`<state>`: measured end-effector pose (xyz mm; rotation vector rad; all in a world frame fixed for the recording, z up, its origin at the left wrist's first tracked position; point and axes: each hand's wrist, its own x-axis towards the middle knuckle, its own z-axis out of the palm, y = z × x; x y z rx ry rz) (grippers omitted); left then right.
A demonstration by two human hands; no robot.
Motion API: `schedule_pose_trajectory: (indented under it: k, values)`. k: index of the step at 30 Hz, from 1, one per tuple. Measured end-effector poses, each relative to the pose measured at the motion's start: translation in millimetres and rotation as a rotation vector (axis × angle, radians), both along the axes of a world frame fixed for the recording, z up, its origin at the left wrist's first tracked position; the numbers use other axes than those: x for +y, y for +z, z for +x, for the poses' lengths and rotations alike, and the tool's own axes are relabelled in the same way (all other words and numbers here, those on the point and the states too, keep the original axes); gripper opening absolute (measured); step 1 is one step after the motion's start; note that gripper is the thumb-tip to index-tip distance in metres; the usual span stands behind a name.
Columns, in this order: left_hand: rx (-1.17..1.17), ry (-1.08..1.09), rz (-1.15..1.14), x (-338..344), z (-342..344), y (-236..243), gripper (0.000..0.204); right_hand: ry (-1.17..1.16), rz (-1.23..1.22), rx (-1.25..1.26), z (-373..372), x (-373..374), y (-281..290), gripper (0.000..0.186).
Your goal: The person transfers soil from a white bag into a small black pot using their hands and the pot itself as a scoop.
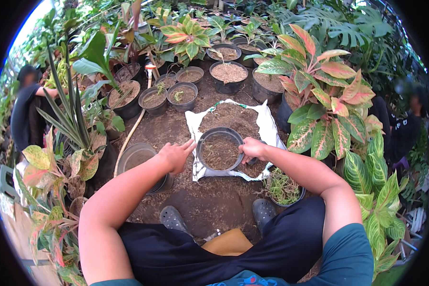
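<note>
A round black plastic plant pot (220, 129) is in front of me, over the near part of an opened white sack (267, 125) of brown soil. Brown, loose material shows inside its rim. My right hand (252, 149) grips the pot's right rim. Something dark beside those fingers is mostly hidden. My left hand (177, 156) is at the pot's left side with its fingers stretched out, the tips close to the rim. It holds nothing. Whether the fingertips touch the pot I cannot tell.
A pot of small green cuttings (282, 187) stands by my right knee. Black pots (137, 152) stand under my left forearm. A pale hose (134, 125) runs along the left. Several potted plants (182, 97) ring the ground. One person (26, 112) sits at far left, another (407, 128) at far right.
</note>
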<state>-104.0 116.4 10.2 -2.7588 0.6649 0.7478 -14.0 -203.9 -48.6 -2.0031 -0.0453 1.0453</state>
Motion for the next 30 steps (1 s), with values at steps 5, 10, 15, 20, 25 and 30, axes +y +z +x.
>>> schedule_pose_trajectory:
  k: [5,10,15,20,25,30]
  values:
    - [-0.125,0.079,-0.022,26,15,4,0.103,-0.105,0.076,0.066,41,18,16,0.017]
    - [-0.233,0.068,-0.119,38,21,6,0.102,-0.011,0.047,-0.109,57,58,22,0.025]
    - [-0.247,0.065,-0.088,26,29,13,0.095,-0.208,0.133,-0.101,82,75,13,0.018]
    - [-0.313,0.099,-0.041,35,39,3,0.101,-0.299,0.206,-0.100,101,96,2,0.020]
    - [-0.270,0.087,-0.010,32,54,0,0.101,-0.572,0.275,-0.203,126,122,-7,0.036]
    - [-0.266,0.074,0.012,18,75,-10,0.099,-0.715,0.305,-0.298,155,116,-35,0.039]
